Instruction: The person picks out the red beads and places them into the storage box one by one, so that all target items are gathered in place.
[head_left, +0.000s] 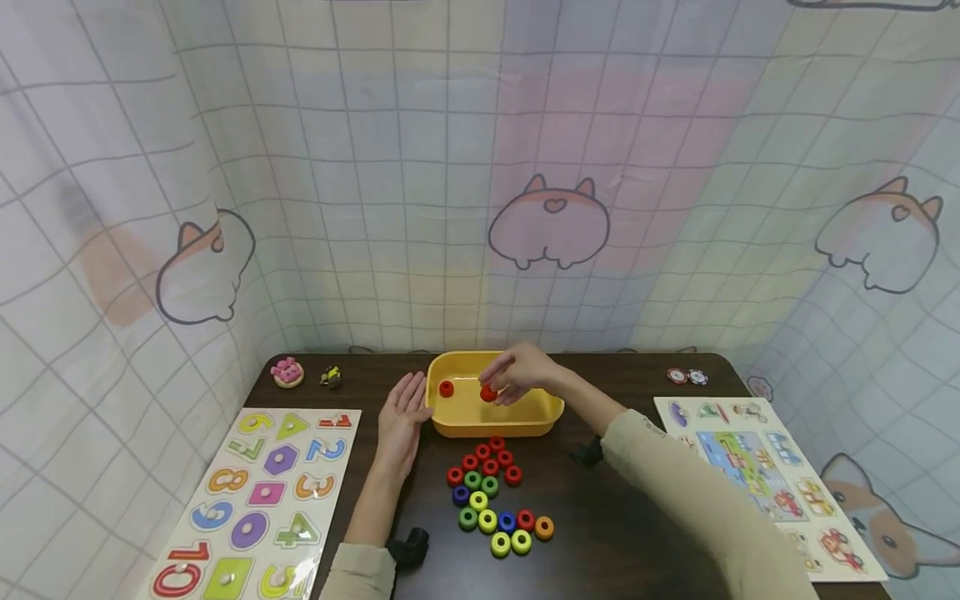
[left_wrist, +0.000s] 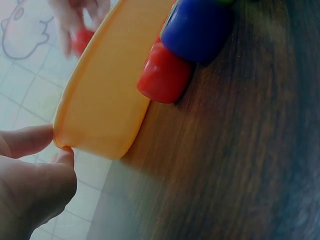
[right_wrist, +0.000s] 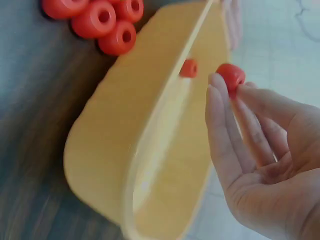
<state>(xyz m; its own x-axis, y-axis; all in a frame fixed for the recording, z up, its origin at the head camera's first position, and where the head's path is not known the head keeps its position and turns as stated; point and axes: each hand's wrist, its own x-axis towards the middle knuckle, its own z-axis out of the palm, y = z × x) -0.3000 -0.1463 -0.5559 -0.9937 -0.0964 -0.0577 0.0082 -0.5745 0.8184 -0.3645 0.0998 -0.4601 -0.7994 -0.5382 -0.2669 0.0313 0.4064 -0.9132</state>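
Note:
My right hand (head_left: 521,371) pinches a red bead (right_wrist: 231,77) between thumb and fingertips, above the yellow tray (head_left: 495,429). Inside that tray lies one other red bead (head_left: 446,388), toward the left end. At the tray's left end is my left hand (head_left: 401,421), its fingers straight and its thumb touching the rim. The left wrist view shows the thumb and a finger against the tray's corner. In front of the tray, several loose beads (head_left: 491,467) in red, green, yellow, blue and orange lie on the dark table.
A number puzzle board (head_left: 251,508) lies at the left and a picture puzzle board (head_left: 757,475) at the right. Behind the left board sit a pink toy (head_left: 287,372) and a small yellow-black toy (head_left: 331,377). Two poker chips (head_left: 687,377) lie at the back right, before a cloth wall.

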